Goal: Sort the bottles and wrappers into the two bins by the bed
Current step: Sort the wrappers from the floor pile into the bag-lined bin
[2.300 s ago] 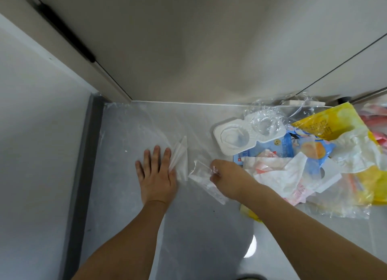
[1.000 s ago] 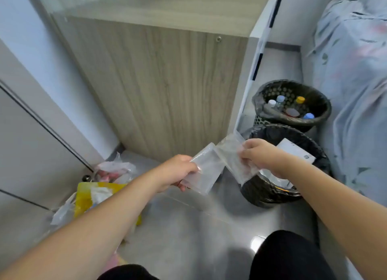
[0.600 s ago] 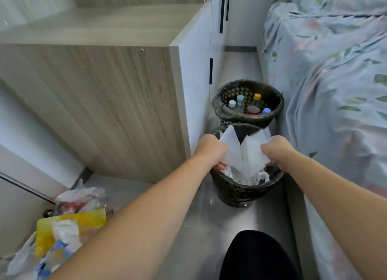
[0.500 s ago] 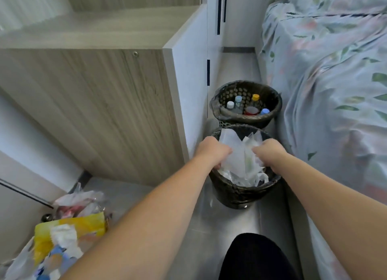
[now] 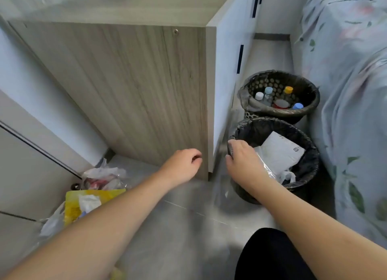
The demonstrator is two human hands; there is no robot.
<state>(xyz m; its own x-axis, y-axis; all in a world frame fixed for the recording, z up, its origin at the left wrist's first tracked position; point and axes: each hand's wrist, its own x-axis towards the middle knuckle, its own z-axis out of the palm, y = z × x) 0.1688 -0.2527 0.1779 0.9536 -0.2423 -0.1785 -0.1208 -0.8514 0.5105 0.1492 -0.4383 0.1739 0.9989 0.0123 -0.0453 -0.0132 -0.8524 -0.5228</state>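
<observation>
So, head view, the only one: both hands have come off the near bin. 0.5 s ago they were pushing the 2 clear plastic wrappers down into it together; now those wrappers are out of the hands and a clear film lies in the near black-lined wrapper bin, against a white paper envelope and other white scraps.

Left hand: pulled back toward the wood-grain cabinet side panel, fingers loosely curled, holding nothing.

Right hand: over the near rim of that bin, fingers relaxed and bent down. It overlaps the clear film; can't tell if it touches, no grip visible.

Far perforated black bin just behind the near one: capped plastic bottles standing inside, white, pale blue, yellow, red and blue caps showing. Both bins sit between the cabinet and the floral-print bedspread.

Remaining pile of wrappers on the grey floor at lower left, well apart from the bins: yellow packet, white and clear plastic, something red at the back. No loose bottles visible there.

Read: this drop looks done, sorting isn't. Next trip goes back to the pile. Film is light and springy, so some may ride up over the bin rim
</observation>
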